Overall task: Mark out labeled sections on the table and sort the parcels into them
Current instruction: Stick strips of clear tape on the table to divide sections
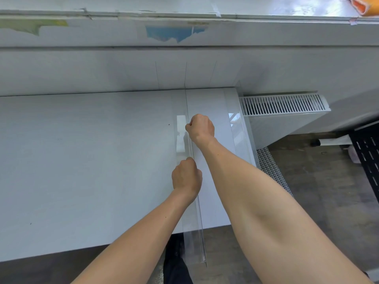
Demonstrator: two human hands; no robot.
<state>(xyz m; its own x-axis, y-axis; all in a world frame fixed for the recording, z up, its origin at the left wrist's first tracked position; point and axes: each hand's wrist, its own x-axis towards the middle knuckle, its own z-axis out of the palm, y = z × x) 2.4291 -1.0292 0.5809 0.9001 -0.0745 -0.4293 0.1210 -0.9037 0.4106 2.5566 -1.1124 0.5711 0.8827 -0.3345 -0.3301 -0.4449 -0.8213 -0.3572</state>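
Observation:
A clear acrylic divider panel (181,132) stands upright on edge across the white table (82,160), running from the wall to past the front edge, where it overhangs. My right hand (201,128) grips its top edge farther back, fingers curled. My left hand (186,177) grips the same top edge nearer to me. A second clear panel (235,124) stands along the table's right edge. No parcels or labels are in view.
The white wall (184,72) closes off the table's far side. A white radiator (285,107) sits to the right of the table. A wire mesh panel (272,169) leans below the table's right side, and a black perforated rack (367,156) stands at far right.

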